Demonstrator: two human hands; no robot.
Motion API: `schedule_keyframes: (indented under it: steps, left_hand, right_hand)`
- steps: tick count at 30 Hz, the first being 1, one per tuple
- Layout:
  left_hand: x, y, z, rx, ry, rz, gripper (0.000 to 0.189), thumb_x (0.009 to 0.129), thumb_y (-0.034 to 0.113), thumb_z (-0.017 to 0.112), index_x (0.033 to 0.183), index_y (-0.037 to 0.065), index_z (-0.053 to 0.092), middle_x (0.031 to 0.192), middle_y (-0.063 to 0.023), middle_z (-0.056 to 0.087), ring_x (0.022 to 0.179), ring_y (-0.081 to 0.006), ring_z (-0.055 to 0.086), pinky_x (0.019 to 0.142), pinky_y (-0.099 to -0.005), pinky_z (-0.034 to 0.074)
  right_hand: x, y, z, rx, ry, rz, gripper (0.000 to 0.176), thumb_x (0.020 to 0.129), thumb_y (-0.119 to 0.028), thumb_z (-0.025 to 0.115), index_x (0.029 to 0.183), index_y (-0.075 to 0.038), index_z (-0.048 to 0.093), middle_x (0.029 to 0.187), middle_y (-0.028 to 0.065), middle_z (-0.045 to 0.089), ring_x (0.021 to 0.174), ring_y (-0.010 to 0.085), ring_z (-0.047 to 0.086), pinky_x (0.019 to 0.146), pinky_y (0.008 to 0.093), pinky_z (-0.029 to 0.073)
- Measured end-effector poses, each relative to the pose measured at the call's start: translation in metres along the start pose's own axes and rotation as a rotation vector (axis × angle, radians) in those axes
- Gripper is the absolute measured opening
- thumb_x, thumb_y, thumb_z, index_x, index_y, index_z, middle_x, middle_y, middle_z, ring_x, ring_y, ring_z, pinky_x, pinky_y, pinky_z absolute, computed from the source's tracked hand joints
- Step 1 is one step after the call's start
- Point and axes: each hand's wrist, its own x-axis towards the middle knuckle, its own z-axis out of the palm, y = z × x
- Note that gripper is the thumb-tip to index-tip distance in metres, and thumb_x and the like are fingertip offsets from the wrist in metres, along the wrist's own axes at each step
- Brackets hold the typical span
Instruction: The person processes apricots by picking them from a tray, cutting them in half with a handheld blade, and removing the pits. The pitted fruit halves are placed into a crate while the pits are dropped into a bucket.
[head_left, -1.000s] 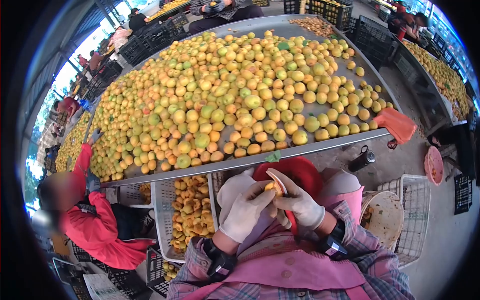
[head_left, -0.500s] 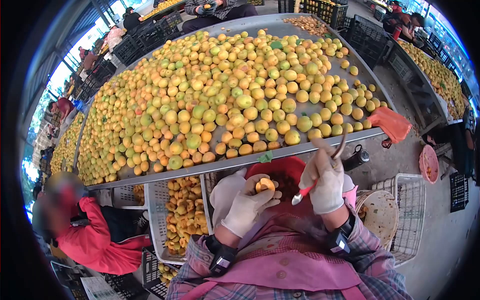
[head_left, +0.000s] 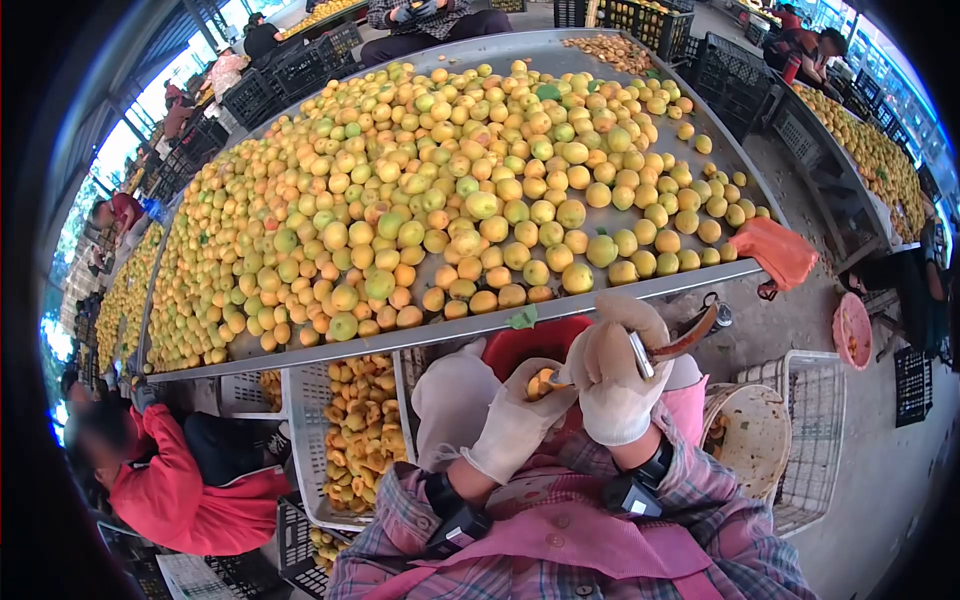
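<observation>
My left hand [head_left: 515,425], in a whitish glove, is closed around a cut apricot [head_left: 542,384], whose orange flesh shows between the fingers. Close beside it, my gloved right hand [head_left: 612,385] grips a pitting tool with a curved brown handle [head_left: 690,336] that sticks out to the right. A strip of shiny metal shows at its knuckles; the working tip by the apricot is mostly hidden. Behind both hands stands a red bucket [head_left: 530,340], partly covered by them. Whole apricots [head_left: 400,215] lie heaped on the metal table [head_left: 450,331] beyond.
At left, a white crate [head_left: 305,440] holds apricot pieces, near a person in a red jacket [head_left: 200,485]. A stained bucket [head_left: 760,435] and white basket [head_left: 815,440] stand at right. An orange-red bag [head_left: 775,250] hangs over the table corner. A pink basin [head_left: 853,330] sits on the floor.
My hands have come together: the right moved left and toward the apricot with its tool. The cut face that showed in my left hand is now largely covered by fingers.
</observation>
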Motion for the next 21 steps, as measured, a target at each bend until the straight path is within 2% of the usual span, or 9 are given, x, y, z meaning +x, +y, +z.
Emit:
schedule_keyframes:
  steps: [1,3,8,10,14,16,18,19,21]
  left_hand:
    - [0.000,-0.003,0.002,-0.002,-0.001,0.000,0.025,0.089,0.009,0.067,0.111,0.005,0.056,0.078,0.0005,0.056,0.062,-0.0071,0.052,0.053,-0.0224,0.042]
    - [0.000,-0.007,0.004,0.024,0.052,0.058,0.025,0.088,0.008,0.067,0.110,0.005,0.056,0.078,0.0002,0.056,0.061,-0.0067,0.052,0.052,-0.0221,0.041]
    - [-0.002,-0.011,0.007,0.180,0.106,0.150,0.027,0.085,0.007,0.067,0.110,0.004,0.056,0.079,-0.0015,0.058,0.064,-0.0080,0.054,0.055,-0.0241,0.044]
    - [-0.002,-0.016,0.006,0.230,0.129,0.193,0.028,0.085,0.006,0.066,0.110,0.003,0.055,0.080,-0.0023,0.059,0.066,-0.0091,0.055,0.056,-0.0253,0.046]
    - [-0.004,-0.008,0.005,0.336,0.127,0.185,0.029,0.084,0.011,0.069,0.109,0.003,0.056,0.083,-0.0063,0.061,0.071,-0.0129,0.059,0.063,-0.0292,0.049]
    - [-0.007,-0.008,0.001,0.379,0.112,0.105,0.030,0.085,0.013,0.070,0.108,0.003,0.056,0.084,-0.0083,0.062,0.072,-0.0156,0.060,0.066,-0.0309,0.050]
    - [-0.003,-0.018,-0.005,0.631,0.023,0.447,0.037,0.084,0.012,0.072,0.116,0.003,0.056,0.093,-0.0102,0.063,0.087,-0.0176,0.064,0.076,-0.0340,0.051]
    - [-0.003,-0.017,-0.004,0.631,0.022,0.449,0.037,0.084,0.012,0.072,0.116,0.003,0.056,0.093,-0.0102,0.063,0.087,-0.0176,0.064,0.076,-0.0340,0.051]
    - [-0.003,-0.013,-0.001,0.466,0.039,0.235,0.033,0.085,0.022,0.072,0.108,0.003,0.057,0.089,-0.0163,0.064,0.083,-0.0319,0.065,0.074,-0.0385,0.051]
  right_hand:
    - [-0.004,0.002,-0.003,-0.002,0.000,0.000,0.023,0.097,-0.013,0.055,0.117,-0.002,0.056,0.058,-0.0005,0.042,0.044,0.0091,0.038,0.042,0.0248,0.034]
    - [-0.010,0.006,-0.010,-0.092,-0.006,0.027,0.023,0.087,0.002,0.058,0.109,0.000,0.066,0.085,0.0067,0.067,0.068,0.0136,0.064,0.062,0.0252,0.050]
    - [-0.013,0.005,-0.010,-0.226,-0.050,0.095,0.026,0.082,0.003,0.062,0.107,-0.001,0.068,0.101,0.0101,0.071,0.085,0.0177,0.068,0.076,0.0282,0.053]
    - [-0.010,-0.001,-0.007,-0.379,-0.179,-0.041,0.025,0.082,0.005,0.061,0.105,0.000,0.068,0.096,0.0090,0.070,0.077,0.0145,0.066,0.071,0.0255,0.051]
    - [-0.007,-0.002,-0.003,-0.261,-0.176,0.045,0.023,0.083,0.008,0.058,0.103,0.000,0.066,0.090,0.0068,0.067,0.063,0.0089,0.059,0.058,0.0219,0.046]
    - [0.004,-0.003,-0.004,0.127,-0.038,0.250,0.021,0.088,0.009,0.050,0.103,0.001,0.062,0.075,0.0017,0.059,0.050,0.0041,0.047,0.046,0.0199,0.035]
    - [0.011,-0.005,-0.011,0.037,-0.188,0.165,0.020,0.093,0.006,0.045,0.105,0.001,0.059,0.063,-0.0028,0.048,0.046,0.0034,0.040,0.042,0.0206,0.028]
    - [0.012,-0.007,-0.011,0.133,-0.193,0.254,0.021,0.094,0.005,0.043,0.106,0.001,0.060,0.060,-0.0039,0.044,0.045,0.0035,0.038,0.042,0.0204,0.026]
    - [0.013,-0.006,-0.014,0.208,-0.232,0.343,0.019,0.095,0.001,0.045,0.107,0.000,0.060,0.055,-0.0048,0.039,0.042,0.0040,0.035,0.041,0.0207,0.023]
